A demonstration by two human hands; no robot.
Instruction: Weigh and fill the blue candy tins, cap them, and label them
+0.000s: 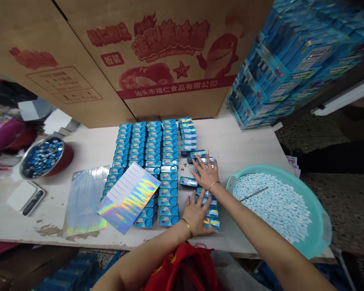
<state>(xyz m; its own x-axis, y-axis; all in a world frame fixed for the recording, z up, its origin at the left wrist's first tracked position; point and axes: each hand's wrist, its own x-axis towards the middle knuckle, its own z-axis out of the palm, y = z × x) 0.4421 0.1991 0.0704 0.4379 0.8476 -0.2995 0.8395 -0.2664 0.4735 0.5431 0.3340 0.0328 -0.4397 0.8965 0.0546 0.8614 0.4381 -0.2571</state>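
Observation:
My right hand (206, 174) reaches over the short right-hand column of small blue candy tins, its fingers spread and lying across the tops. Just nearer to me, my left hand (196, 215) rests by the front tins (212, 222) of that column, with its fingers apart. A single blue tin (188, 181) lies askew left of my right hand, and another tilted tin (197, 155) sits by its fingertips. Long rows of blue tins (169, 186) stand to the left. A shiny holographic sticker sheet (130, 198) lies on them. My hands hide part of the right column.
A turquoise basin (317, 210) of small pale candies, with a thin stick (255, 194), is at right. At left are another shiny sheet (85, 202), a white scale (26, 198) and a bowl (65, 155) of blue wrapped pieces. A carton (170, 105) and stacked blue packages (279, 72) stand behind.

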